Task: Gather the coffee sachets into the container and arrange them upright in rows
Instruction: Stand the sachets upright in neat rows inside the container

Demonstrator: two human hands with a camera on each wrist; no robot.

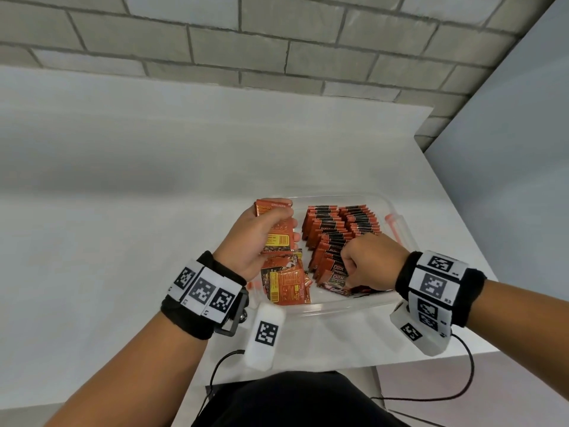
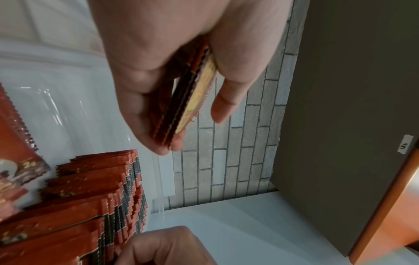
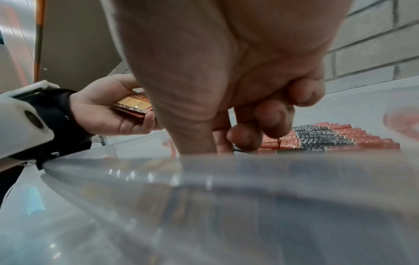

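On the white counter (image 1: 129,192), against a grey brick wall (image 1: 277,47), a clear plastic container (image 1: 345,306) with orange clips on its right and left sides.

Inside, on the right half, rows of red-and-black coffee sachets (image 1: 341,223) on edge, upright to slightly leaning, with the serrated top edges up and the rows running from near to far. On the nearest sachets of the rows, the white letters "D2X" readable; smaller print below too blurred to read.

In the near left corner of the container, a loose pile of sachets (image 1: 288,283) lying flat, backs up, with yellow panels of small print that cannot be read.

Left hand (image 1: 258,238) above the left half of the container, holding a small stack of sachets (image 1: 277,223); long axis of the stack from near to far, yellow back panel toward the right. In the left wrist view, thumb (image 2: 229,107) on one face and the other fingers on the opposite face, closed narrow around the stack.

Right hand (image 1: 372,260) low over the near end of the rows, fingers (image 3: 267,114) curled down and touching the tops of the upright sachets. Whether a sachet is pinched there or only pressed, cannot tell.
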